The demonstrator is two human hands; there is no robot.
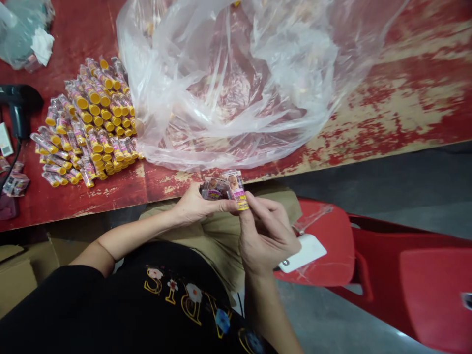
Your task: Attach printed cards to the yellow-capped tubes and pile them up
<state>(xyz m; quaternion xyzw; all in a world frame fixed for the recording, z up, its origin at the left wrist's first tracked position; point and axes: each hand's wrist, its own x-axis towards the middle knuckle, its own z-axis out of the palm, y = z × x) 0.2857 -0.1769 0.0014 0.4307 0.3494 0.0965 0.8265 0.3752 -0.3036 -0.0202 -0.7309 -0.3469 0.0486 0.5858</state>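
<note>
My left hand (195, 204) is closed around a small stack of dark printed sleeves (215, 189), held just off the table's near edge. Its thumb reaches to a small printed piece (238, 191) with a yellow lower end, which stands upright against the stack. My right hand (268, 233) pinches the low right edge of this piece between thumb and fingers. Whether it is a flat sleeve or one around a tube, I cannot tell. Beyond the hands, on the red table (121, 199), lies a big pile of clear tubes with yellow caps (94, 125) and printed wraps.
A large clear plastic bag (228, 108) spreads across the table beside the pile. At the left edge lies a black heat gun or hair dryer (20, 105), with small printed packs (16, 184) near it. A white phone-like object (304, 253) lies on a red chair (324, 236) at my right.
</note>
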